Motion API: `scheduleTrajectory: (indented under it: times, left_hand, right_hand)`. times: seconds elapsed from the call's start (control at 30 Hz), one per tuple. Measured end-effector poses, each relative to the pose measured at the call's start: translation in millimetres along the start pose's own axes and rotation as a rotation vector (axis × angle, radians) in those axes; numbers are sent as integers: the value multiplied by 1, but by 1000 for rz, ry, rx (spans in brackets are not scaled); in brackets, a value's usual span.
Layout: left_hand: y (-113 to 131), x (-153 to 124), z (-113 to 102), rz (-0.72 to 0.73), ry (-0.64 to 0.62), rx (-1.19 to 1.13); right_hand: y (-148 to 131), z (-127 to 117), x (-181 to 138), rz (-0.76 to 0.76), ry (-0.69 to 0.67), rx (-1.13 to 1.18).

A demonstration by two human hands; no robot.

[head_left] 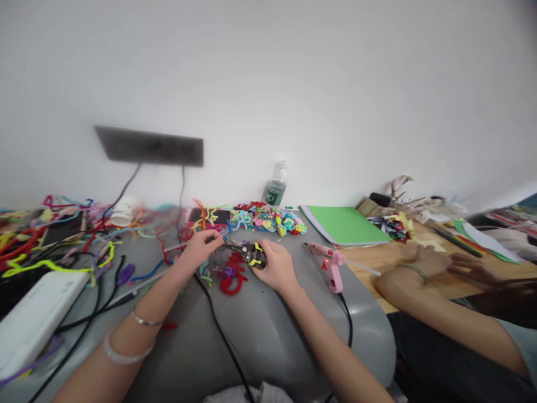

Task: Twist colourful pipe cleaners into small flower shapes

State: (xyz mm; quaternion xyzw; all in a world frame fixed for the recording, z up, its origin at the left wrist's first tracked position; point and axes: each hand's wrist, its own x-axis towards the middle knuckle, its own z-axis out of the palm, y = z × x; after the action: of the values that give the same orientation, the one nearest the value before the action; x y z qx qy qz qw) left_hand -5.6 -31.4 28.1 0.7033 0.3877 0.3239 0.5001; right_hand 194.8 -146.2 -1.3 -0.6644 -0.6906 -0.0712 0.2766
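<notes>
My right hand is closed round the black-and-yellow handles of a pair of wire cutters, whose jaws point left. My left hand pinches a pale, thin pipe cleaner right at the jaws. Both hands rest on a grey table. Just below the cutters lie red and purple pipe-cleaner shapes. A pile of small coloured pipe-cleaner flowers sits beyond the hands.
A pink glue gun lies to the right, its black cord trailing toward me. Loose pipe cleaners and cables cover the left. A water bottle, green folder and another person's arms on a wooden table are at right.
</notes>
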Motion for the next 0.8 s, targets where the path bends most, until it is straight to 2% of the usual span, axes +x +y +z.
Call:
scheduleTrajectory:
  times: [0.23, 0.33, 0.5, 0.7, 0.8]
  left_hand:
    - [8, -2, -13, -98, -33, -53]
    - [5, 0, -21, -45, -2, 6]
    - [-4, 4, -25, 34, -70, 170]
    - [-7, 4, -24, 41, -63, 215]
    - [-6, 3, -23, 77, -40, 147]
  right_hand:
    - [1, 0, 1, 28, -6, 24]
    - [4, 1, 1, 89, 13, 49]
    - [5, 0, 2, 170, 19, 90]
    - [5, 0, 3, 164, 3, 82]
    - [6, 0, 2, 171, 12, 90]
